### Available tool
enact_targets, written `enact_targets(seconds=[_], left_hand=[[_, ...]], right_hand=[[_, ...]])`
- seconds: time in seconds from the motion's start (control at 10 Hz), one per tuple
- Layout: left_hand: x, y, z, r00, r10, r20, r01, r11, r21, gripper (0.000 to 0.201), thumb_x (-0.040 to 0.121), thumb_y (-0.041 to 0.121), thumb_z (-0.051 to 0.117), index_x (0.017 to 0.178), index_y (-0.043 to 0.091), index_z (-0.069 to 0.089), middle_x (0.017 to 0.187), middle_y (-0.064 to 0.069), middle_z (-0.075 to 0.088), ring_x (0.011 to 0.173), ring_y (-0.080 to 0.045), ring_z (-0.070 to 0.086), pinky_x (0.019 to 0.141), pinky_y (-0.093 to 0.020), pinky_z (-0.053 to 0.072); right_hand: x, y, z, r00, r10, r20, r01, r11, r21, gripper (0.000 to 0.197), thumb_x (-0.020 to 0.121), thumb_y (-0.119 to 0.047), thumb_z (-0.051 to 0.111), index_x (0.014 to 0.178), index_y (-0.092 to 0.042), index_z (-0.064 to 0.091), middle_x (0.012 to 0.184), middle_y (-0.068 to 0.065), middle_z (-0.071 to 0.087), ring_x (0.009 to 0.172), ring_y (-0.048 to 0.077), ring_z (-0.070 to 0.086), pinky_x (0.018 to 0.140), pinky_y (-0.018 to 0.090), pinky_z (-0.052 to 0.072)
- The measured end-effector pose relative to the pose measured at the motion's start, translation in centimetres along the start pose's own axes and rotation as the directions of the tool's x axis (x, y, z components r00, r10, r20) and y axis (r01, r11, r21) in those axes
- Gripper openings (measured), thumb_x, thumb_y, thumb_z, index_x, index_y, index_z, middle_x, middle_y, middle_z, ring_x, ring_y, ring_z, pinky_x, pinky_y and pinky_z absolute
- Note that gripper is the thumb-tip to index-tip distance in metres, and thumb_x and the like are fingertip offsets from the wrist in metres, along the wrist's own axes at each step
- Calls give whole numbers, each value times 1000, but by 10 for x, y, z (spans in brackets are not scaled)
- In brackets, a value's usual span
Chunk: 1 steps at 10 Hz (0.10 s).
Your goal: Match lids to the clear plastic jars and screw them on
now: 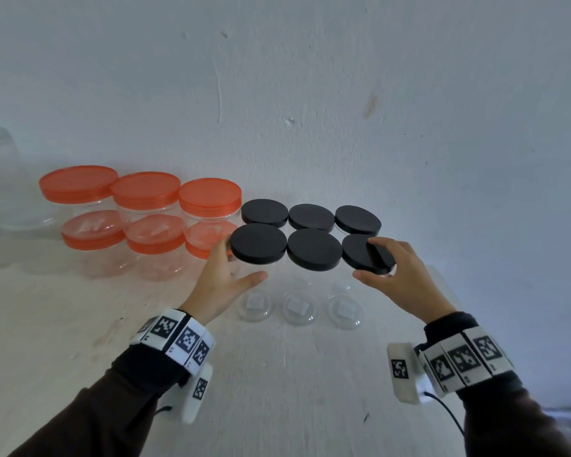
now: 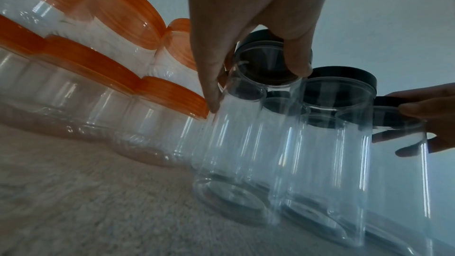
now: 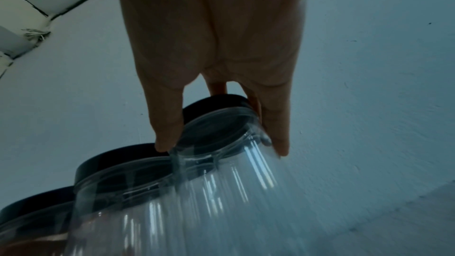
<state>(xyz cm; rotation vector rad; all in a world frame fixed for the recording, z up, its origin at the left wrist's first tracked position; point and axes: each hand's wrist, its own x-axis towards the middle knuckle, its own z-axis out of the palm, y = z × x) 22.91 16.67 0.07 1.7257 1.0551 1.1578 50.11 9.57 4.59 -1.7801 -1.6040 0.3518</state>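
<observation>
At the front right of the cluster, the black lid (image 1: 356,255) sits on its clear jar (image 3: 221,192), the right hand (image 1: 406,275) arched over it, pinching its rim between fingers and thumb. Beside the orange-lidded jars (image 1: 145,192), the left hand (image 1: 221,285) clasps the front-left jar (image 2: 234,143) near its top.

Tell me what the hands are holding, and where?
The right hand grips the front right black lid by its rim. The left hand holds the front left jar near its top.

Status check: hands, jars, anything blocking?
Left hand grips front-left jar. Right hand grips front-right black lid. Orange-lidded jars close beside left hand.
</observation>
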Motion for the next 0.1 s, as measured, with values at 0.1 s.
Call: enact_targets(seconds=[0.1], left_hand=[[-3, 9, -3, 1000, 26, 16, -25, 1000, -7, 70, 69, 34, 76, 125, 31, 33, 115, 31, 40, 99, 29, 37, 82, -5, 32]], right_hand=[[-3, -1, 0, 1000, -16, -26, 14, 999, -46, 70, 75, -32, 75, 134, -21, 41, 140, 7, 32, 127, 23, 33, 98, 28, 32]])
